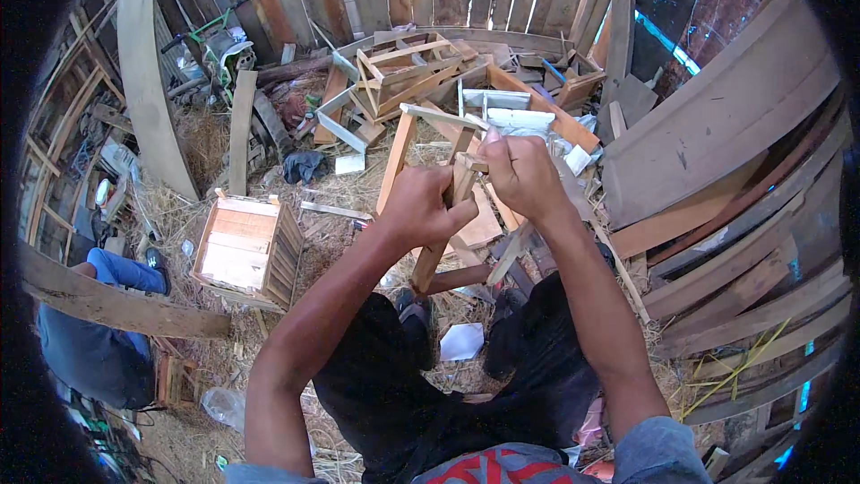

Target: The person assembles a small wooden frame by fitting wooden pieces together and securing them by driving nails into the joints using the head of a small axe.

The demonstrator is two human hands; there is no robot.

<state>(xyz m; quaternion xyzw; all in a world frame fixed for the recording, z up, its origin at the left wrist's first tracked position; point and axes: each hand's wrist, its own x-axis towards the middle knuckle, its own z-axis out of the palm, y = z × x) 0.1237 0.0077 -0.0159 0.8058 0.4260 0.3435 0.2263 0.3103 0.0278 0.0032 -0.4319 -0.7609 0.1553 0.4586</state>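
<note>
A wooden frame (397,161) of light, narrow bars stands upright in front of me, between my legs. My left hand (423,204) is closed around one of its upright bars, with the thumb pointing right. At the top end of that bar, near a short wooden crosspiece (472,162), my right hand (521,176) is closed with its fingers curled and thumb up. It seems to grip the crosspiece, though its fingers hide most of the contact. Lower down, the frame's bars reach toward the floor by my shoes.
A slatted wooden crate (240,246) sits on the straw-strewn floor at left. Behind it, a person in blue jeans (125,272) is partly hidden by a curved plank (125,300). Broken wooden frames (408,81) pile up ahead. Large boards (717,116) lean at right.
</note>
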